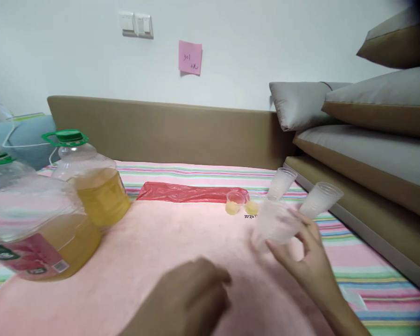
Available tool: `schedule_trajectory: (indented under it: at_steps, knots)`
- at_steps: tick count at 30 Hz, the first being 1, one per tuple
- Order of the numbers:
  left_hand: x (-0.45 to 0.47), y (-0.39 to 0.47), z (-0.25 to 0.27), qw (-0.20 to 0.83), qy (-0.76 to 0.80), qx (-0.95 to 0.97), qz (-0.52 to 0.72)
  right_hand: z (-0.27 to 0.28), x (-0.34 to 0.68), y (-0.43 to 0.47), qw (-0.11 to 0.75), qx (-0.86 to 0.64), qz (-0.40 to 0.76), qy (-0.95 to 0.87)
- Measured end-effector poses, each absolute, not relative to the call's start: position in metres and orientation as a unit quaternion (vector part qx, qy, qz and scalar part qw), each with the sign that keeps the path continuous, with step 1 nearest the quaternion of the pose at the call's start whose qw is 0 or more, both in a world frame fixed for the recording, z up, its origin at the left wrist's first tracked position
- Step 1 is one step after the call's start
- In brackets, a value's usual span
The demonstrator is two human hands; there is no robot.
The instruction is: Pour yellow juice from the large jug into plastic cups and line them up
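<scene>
My right hand (306, 252) grips a clear plastic cup (276, 221), tilted and blurred by motion, above the pink cloth. Behind it, two frosted-looking plastic cups or stacks of cups stand on the bedding: one cup (282, 183) farther back and another cup (322, 199) just beyond my fingers. My left hand (192, 294) is low in the middle, smeared by motion, its fingers bent and slightly apart with nothing visible in them. Near the cloth's far edge, two small clear cups hold yellow liquid: a left cup (234, 205) and a right cup (251, 208).
Two big green-capped bottles of yellow liquid, a near bottle (45, 238) and a far bottle (98, 191), stand left on the pink cloth (154, 242). A red plastic bag (182, 192) lies behind. Grey-brown cushions (371, 144) are stacked right; a headboard (168, 130) closes the back.
</scene>
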State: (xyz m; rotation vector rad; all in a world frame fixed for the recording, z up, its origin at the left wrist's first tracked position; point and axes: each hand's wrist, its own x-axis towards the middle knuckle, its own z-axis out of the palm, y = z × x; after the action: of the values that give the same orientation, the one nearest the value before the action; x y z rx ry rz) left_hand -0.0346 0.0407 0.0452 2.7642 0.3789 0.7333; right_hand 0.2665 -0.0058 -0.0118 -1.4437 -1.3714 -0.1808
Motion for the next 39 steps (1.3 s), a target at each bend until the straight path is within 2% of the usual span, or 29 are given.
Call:
schedule_trajectory:
  at_steps: [4, 7, 11, 17, 25, 34, 39]
  knots:
    - [-0.058, 0.064, 0.100, 0.041, 0.266, 0.923, 0.275, -0.009, 0.210, 0.007, 0.518, -0.560, -0.011, -0.647]
    - [-0.072, 0.068, 0.113, 0.037, 0.344, 0.885, 0.310, -0.010, 0.183, 0.011, 0.500, -0.539, 0.015, -0.678]
    - [-0.076, 0.066, 0.100, 0.071, 0.348, 0.887, 0.294, -0.015, 0.166, 0.013, 0.488, -0.520, 0.018, -0.701]
    - [-0.069, 0.067, 0.080, 0.047, 0.325, 0.918, 0.223, -0.017, 0.166, 0.014, 0.442, -0.519, -0.057, -0.730]
    - [-0.067, 0.068, 0.067, 0.063, 0.333, 0.922, 0.190, -0.010, 0.169, 0.009, 0.412, -0.508, -0.092, -0.751]
    - [-0.061, 0.070, 0.064, 0.062, 0.305, 0.934, 0.174, -0.013, 0.167, 0.007, 0.404, -0.498, -0.069, -0.765]
    - [-0.065, 0.070, 0.066, 0.075, 0.306, 0.935, 0.163, -0.015, 0.167, 0.005, 0.408, -0.486, -0.005, -0.772]
